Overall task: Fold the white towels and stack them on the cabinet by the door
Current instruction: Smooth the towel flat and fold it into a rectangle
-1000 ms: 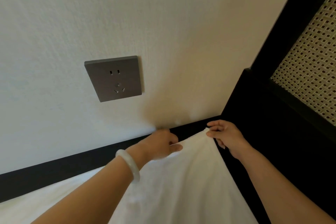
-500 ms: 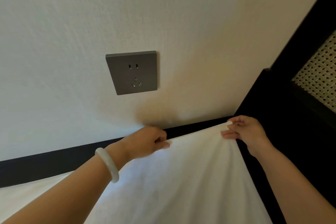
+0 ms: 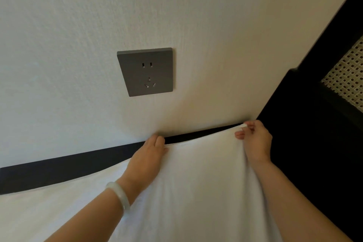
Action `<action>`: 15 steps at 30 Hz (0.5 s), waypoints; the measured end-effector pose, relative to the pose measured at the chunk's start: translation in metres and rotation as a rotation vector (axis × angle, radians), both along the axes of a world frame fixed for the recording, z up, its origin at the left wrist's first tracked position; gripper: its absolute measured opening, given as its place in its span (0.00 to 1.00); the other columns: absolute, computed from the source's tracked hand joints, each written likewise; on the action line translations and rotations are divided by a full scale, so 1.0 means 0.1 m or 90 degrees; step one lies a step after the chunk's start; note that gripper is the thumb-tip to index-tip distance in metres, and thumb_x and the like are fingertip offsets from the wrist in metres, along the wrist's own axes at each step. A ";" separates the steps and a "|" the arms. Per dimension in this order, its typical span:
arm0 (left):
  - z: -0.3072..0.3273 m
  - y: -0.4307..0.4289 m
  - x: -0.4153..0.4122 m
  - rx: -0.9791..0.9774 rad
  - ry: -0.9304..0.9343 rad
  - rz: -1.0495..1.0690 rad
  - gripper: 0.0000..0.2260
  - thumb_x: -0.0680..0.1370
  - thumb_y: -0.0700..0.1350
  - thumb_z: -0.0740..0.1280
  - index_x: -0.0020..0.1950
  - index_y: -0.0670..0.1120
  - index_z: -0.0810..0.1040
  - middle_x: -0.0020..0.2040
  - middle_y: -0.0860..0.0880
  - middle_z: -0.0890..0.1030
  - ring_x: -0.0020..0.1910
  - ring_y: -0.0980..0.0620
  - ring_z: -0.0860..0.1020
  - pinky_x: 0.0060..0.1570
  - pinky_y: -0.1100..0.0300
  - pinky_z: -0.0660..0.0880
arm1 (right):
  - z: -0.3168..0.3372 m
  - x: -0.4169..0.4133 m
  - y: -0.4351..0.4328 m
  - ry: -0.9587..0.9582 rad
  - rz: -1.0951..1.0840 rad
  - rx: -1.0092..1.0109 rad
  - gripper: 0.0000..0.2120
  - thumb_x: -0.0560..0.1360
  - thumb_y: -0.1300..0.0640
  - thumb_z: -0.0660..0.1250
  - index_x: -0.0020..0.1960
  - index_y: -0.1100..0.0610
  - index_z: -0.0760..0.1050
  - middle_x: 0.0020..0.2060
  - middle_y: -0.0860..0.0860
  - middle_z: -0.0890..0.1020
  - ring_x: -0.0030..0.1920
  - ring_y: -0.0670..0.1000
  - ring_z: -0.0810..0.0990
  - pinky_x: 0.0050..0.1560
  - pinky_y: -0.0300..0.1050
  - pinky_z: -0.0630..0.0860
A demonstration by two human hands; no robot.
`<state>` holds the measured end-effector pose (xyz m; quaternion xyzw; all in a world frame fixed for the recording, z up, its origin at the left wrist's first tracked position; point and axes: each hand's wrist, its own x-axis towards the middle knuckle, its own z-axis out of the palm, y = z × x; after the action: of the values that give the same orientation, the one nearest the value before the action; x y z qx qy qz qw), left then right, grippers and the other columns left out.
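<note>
1. White towel fills the lower part of the head view, below the socket; its top edge lies close to the black strip that runs along the wall under the socket
2. Straight below the socket, the left hand has its fingers curled over the towel's top edge and holds it; a pale bracelet sits on that wrist, lower and left of the socket
3. Down and to the right of the socket, the right hand pinches the towel's upper right corner between thumb and fingertips, just beside the black frame
4. Further right of the socket, a woven cane panel is set in that frame
5. Progress, as I judge it: early in this towel's fold. The cloth is stretched between the two hands, with no crease or doubled layer that I can make out; bringing the edges together, the later folds and the stacking are all left. No folded stack shows, and I cannot tell whether the black surface is the cabinet by the door
6. Writing: none readable. The socket's grey plate shows only its pin slots, with no brand or label, and the towel carries no visible tag
</note>
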<state>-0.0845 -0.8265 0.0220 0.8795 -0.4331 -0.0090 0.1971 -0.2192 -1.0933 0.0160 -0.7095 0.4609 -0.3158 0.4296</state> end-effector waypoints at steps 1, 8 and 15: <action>-0.04 0.01 0.01 -0.020 0.000 0.015 0.07 0.83 0.46 0.59 0.49 0.43 0.71 0.46 0.47 0.73 0.39 0.52 0.67 0.39 0.57 0.66 | 0.01 -0.01 0.03 0.018 0.002 -0.027 0.05 0.80 0.66 0.61 0.50 0.57 0.72 0.34 0.51 0.83 0.32 0.40 0.81 0.47 0.41 0.77; 0.05 -0.04 -0.06 0.053 -0.142 -0.020 0.11 0.64 0.36 0.68 0.46 0.42 0.79 0.42 0.44 0.75 0.41 0.44 0.73 0.39 0.53 0.75 | -0.09 -0.23 0.50 0.305 0.246 -0.413 0.10 0.78 0.63 0.64 0.58 0.61 0.73 0.74 0.58 0.66 0.61 0.60 0.77 0.50 0.47 0.77; -0.04 -0.03 -0.93 0.295 0.035 0.064 0.29 0.79 0.62 0.52 0.72 0.47 0.74 0.69 0.33 0.72 0.66 0.29 0.71 0.65 0.34 0.63 | -0.13 -0.33 0.54 0.514 0.399 -0.328 0.50 0.68 0.25 0.24 0.81 0.53 0.39 0.78 0.48 0.34 0.79 0.48 0.36 0.77 0.46 0.32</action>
<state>-0.1772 -0.8295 0.0182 0.9211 -0.3696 -0.1223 0.0018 -0.2521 -1.0396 0.0031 -0.9585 0.2642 0.0204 0.1057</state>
